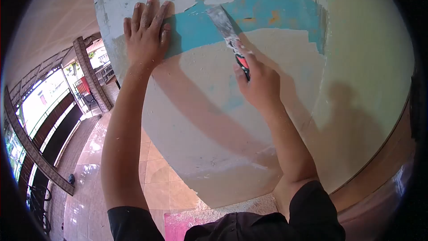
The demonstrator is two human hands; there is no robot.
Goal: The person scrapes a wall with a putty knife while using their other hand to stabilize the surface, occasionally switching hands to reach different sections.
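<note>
My right hand (261, 80) is closed round the red and black handle of a putty knife (223, 24). White residue coats the lower blade. The blade's tip touches the wall near the upper edge of a turquoise band (196, 31) that shows between areas of pale coating (200, 93). Rust-coloured spots and ragged edges mark the band. To the left, my left hand (147, 35) lies against the wall with its fingers spread, partly over the band's left end. Whitish dust sticks to its fingers.
Below the wall, white flakes cover part of a pink surface (176, 225). Tiled floor (162, 183) extends to the left, towards a patterned post (91, 73) and a dark gate (58, 129). A brown strip (379, 163) runs along the right.
</note>
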